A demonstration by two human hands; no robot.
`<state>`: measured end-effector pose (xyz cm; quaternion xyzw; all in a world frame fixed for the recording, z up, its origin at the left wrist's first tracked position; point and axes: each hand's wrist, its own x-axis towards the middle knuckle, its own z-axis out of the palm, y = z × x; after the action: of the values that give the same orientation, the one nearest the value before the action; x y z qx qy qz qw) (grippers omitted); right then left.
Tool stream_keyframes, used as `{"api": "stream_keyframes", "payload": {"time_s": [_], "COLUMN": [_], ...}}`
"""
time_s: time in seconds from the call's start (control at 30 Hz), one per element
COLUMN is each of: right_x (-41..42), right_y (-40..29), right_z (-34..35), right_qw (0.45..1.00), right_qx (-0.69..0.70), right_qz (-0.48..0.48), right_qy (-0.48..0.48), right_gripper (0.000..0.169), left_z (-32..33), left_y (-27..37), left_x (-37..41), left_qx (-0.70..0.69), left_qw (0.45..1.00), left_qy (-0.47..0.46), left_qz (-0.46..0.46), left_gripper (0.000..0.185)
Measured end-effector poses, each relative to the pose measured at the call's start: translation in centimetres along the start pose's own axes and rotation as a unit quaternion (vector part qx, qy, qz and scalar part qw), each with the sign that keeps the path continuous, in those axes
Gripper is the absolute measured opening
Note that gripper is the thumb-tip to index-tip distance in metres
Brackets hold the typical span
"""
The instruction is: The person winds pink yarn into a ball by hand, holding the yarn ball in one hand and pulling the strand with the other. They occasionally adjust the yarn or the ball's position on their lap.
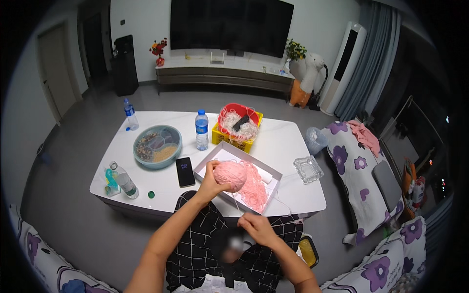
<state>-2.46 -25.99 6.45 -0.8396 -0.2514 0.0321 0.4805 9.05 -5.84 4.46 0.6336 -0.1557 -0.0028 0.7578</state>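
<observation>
My left hand (212, 184) holds a round ball of pink yarn (230, 176) above a shallow white box (275, 182). A strand of yarn (236, 203) runs down from the ball to my right hand (253, 226), whose fingers are closed on it over my lap. In the box lies a loose heap of pink yarn (253, 188), with a white roll (266, 177) beside it. Thin strands trail over the box's right side to the table's front edge.
The white table (278, 137) bears a phone (185, 172), a lidded round snack tray (157, 146), plastic bottles (202, 132), a green cap (151, 195), a glass ashtray (308, 169) and a yellow basket (231, 141) with a red bowl of pale yarn. A bin (316, 140) stands to the right.
</observation>
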Motion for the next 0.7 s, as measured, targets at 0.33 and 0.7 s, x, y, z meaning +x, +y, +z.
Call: {"api": "stream_keyframes", "payload": {"time_s": [0.33, 0.7], "right_x": [9.9, 10.7], "right_y": [5.4, 1.5], "right_z": [-6.9, -3.1], "right_qw": [0.979, 0.987], "right_qx": [-0.043, -0.072], "right_qz": [-0.007, 0.011], "right_qy": [0.201, 0.147], "right_gripper": [0.016, 0.013], "left_z": [3.7, -1.1], "left_y": [-1.6, -4.8], "left_x": [3.7, 2.7], "left_qx": [-0.243, 0.023], "left_qw": [0.952, 0.988], "left_qy": [-0.184, -0.147], "left_qz": [-0.002, 0.040], "left_gripper": [0.090, 0.087]}}
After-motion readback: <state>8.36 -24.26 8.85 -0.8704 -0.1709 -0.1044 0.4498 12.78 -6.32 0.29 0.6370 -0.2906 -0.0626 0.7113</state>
